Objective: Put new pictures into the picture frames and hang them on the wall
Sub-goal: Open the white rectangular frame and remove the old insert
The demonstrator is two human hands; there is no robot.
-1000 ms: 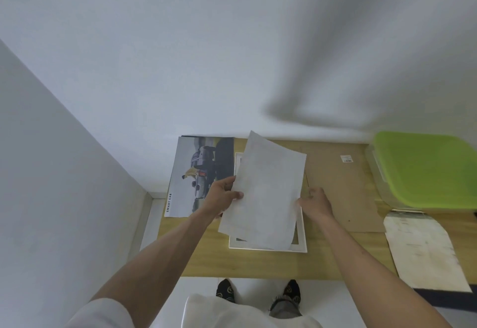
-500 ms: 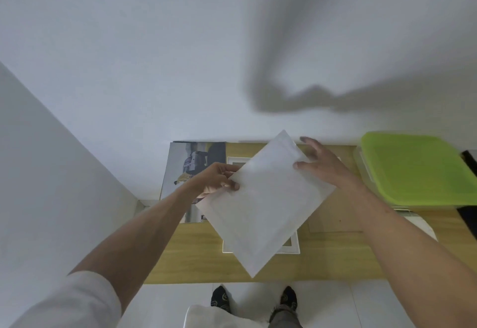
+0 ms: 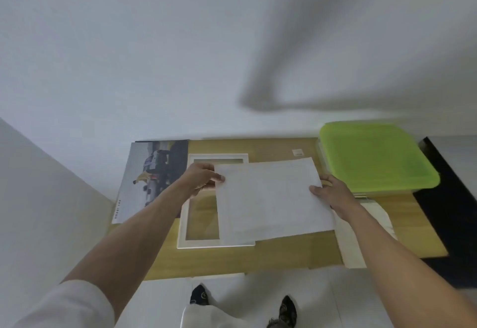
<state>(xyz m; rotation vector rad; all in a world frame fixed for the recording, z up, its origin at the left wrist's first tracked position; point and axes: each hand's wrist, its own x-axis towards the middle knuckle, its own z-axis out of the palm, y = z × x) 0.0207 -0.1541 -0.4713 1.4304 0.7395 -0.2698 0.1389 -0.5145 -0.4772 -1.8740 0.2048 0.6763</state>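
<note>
Lowered and flattened, white sheet [image 3: 271, 198] held by both hands over frame [image 3: 201, 242].

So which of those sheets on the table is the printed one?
The poster at far left: it shows a dark car. The sheet held in both hands looks blank, and the one at right is plain too.

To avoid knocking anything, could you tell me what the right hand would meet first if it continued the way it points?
Probably the green-lidded box; the right hand is just short of it.

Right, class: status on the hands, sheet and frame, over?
Both hands, left and right, hold the white sheet. Sheet half covers the frame. Nothing blocking.
</note>
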